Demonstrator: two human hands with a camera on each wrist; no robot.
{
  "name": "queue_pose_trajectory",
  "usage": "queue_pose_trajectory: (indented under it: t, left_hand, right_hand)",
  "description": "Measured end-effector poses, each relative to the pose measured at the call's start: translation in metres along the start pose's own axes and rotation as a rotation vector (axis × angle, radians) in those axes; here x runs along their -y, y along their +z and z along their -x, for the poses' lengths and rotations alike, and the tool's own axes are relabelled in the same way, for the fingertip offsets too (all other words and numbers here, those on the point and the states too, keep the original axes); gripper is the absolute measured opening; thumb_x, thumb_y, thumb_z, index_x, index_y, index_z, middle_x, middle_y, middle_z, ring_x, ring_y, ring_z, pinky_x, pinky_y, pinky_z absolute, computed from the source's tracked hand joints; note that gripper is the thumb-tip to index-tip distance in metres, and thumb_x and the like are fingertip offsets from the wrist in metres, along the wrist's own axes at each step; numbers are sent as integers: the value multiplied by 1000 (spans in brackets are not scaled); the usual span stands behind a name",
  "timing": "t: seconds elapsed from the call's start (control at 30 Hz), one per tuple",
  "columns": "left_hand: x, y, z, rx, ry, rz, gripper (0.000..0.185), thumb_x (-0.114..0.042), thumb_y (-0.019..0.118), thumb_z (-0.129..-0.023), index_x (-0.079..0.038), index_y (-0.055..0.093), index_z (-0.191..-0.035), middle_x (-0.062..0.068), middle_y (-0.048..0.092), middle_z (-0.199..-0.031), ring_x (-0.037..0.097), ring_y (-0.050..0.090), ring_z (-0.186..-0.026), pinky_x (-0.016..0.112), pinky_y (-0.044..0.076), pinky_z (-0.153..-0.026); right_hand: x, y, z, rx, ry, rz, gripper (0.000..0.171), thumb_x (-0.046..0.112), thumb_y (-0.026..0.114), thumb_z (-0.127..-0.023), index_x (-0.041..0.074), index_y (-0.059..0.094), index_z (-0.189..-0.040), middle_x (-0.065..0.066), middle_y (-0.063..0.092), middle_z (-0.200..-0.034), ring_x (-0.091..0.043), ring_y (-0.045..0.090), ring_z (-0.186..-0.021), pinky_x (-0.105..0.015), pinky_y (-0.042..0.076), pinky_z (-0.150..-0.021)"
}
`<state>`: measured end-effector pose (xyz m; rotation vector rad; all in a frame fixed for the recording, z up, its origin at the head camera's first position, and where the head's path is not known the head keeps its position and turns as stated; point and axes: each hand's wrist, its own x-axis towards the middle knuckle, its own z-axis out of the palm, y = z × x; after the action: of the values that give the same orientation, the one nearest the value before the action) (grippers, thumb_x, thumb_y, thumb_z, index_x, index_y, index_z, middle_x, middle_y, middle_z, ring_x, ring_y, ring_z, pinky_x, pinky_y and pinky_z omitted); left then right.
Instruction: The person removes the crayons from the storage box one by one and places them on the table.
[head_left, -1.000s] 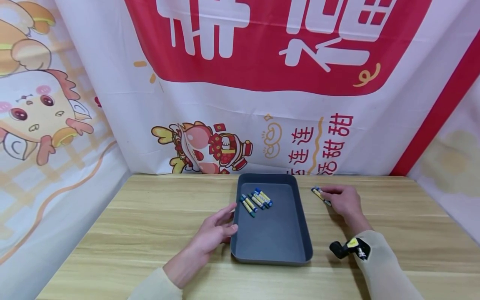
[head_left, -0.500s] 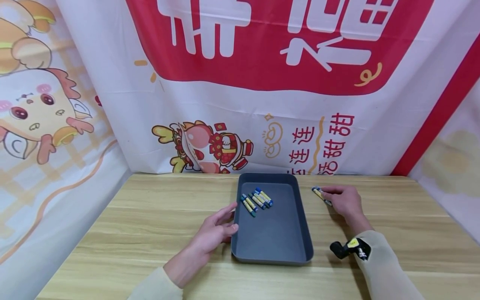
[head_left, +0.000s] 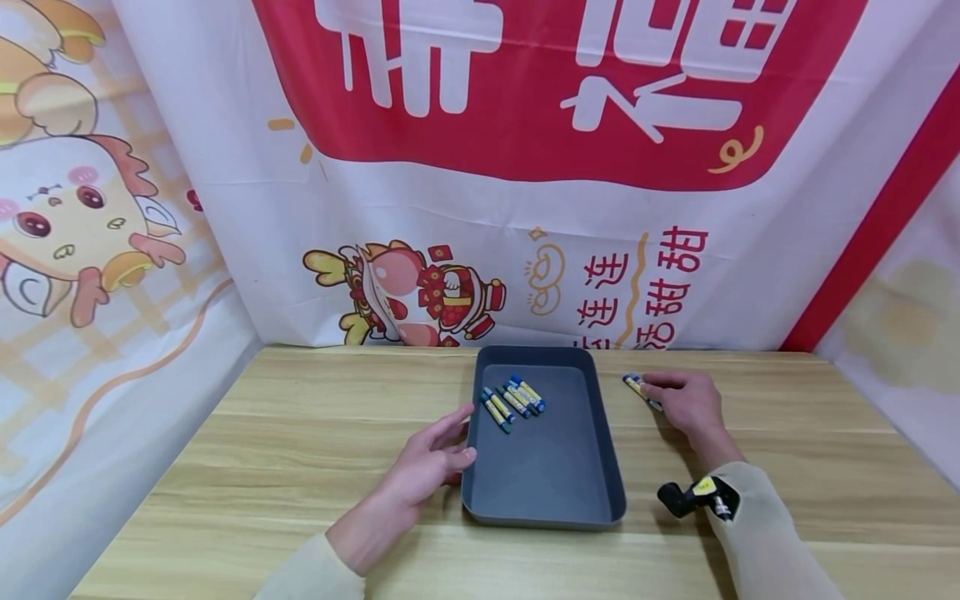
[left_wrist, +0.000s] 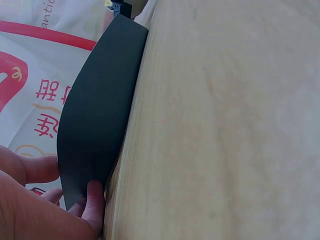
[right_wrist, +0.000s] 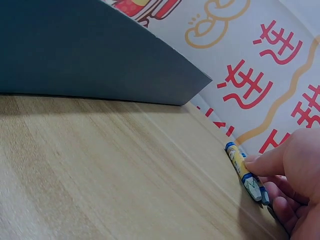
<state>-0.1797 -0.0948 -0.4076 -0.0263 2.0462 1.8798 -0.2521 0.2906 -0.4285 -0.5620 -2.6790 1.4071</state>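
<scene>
The crayon (head_left: 634,384) lies on the wooden counter (head_left: 300,433) just right of the dark grey tray (head_left: 592,467), near the counter's far edge, and the right hand (head_left: 686,402) rests on it. In the right wrist view the crayon (right_wrist: 244,171) shows a yellow wrapper with blue ends; the fingers (right_wrist: 267,162) of that hand are curled over its near end and pinch it against the counter, while its far tip pokes out toward the banner (head_left: 525,167). Whether a second crayon lies under the hand cannot be told.

The left hand (head_left: 427,462) sits at the tray's left wall, about halfway along it. Its fingers are straight and slightly spread, the tips touching the wall; in the left wrist view the thumb (left_wrist: 30,167) and a fingertip (left_wrist: 94,205) press on the tray's dark side (left_wrist: 100,110), holding nothing.

Inside the tray, toward its far left corner, a small cluster of crayons (head_left: 513,400) lies side by side at a slant, blue, yellow and green. The rest of the tray floor shows bare grey.

A small black camera (head_left: 686,496) is strapped at the right wrist over a cream sleeve (head_left: 765,533). The red and white banner with cartoon figures hangs behind the counter and along its sides.
</scene>
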Motion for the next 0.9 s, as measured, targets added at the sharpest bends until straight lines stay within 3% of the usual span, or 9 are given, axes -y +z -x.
queue_pose_trajectory:
  t: [0.37, 0.63, 0.9]
  left_hand:
    - [1, -1, -1, 8, 7, -4, 69, -5, 65, -100, -24, 44, -163, 21, 40, -169, 42, 51, -148, 45, 56, -105]
    - [1, -1, 0, 5, 7, -6, 69, -4, 65, -100, -24, 45, -163, 21, 41, -168, 41, 52, -147, 44, 57, -104]
    - [-1, 0, 0, 5, -8, 1, 68, -5, 64, -101, -25, 44, -163, 20, 42, -168, 41, 53, -147, 47, 56, -105]
  right_hand:
    - [-2, -1, 1, -12, -18, -20, 42, 28, 70, -101, 9, 70, -139, -23, 63, -148, -40, 54, -139, -52, 47, -110]
    - [0, -4, -1, 22, 24, -50, 50, 34, 70, -102, 12, 65, -146, -21, 58, -155, -39, 48, -144, -53, 44, -114]
    - [14, -8, 3, 35, 55, -62, 50, 38, 66, -104, 15, 62, -149, -19, 57, -157, -34, 53, -136, -42, 50, -100]
